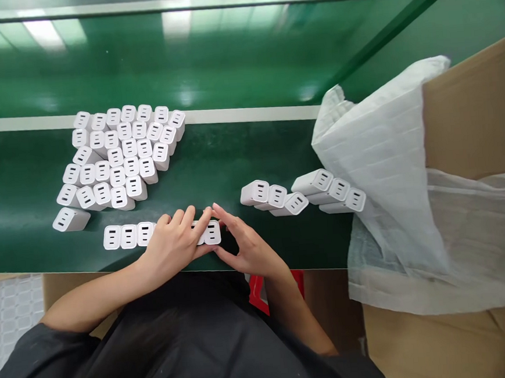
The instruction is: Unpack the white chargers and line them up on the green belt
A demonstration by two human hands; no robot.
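White charger blocks with slotted port faces stand side by side in a straight row (128,236) near the bench's front edge. My left hand (175,241) lies over the middle of this row and hides several of them, its thumb and index finger reaching along both sides toward the right end. At that end my right hand (246,245) has its thumb and fingertips closed around the last charger (212,233). The fingertips of both hands nearly meet there.
A larger group of upright white chargers (116,157) stands at the back left. Several more chargers (277,197) lie tilted on the green bench (215,157) to the right. Beyond them, a cardboard box (474,119) with a white plastic liner (377,162) overlaps the bench.
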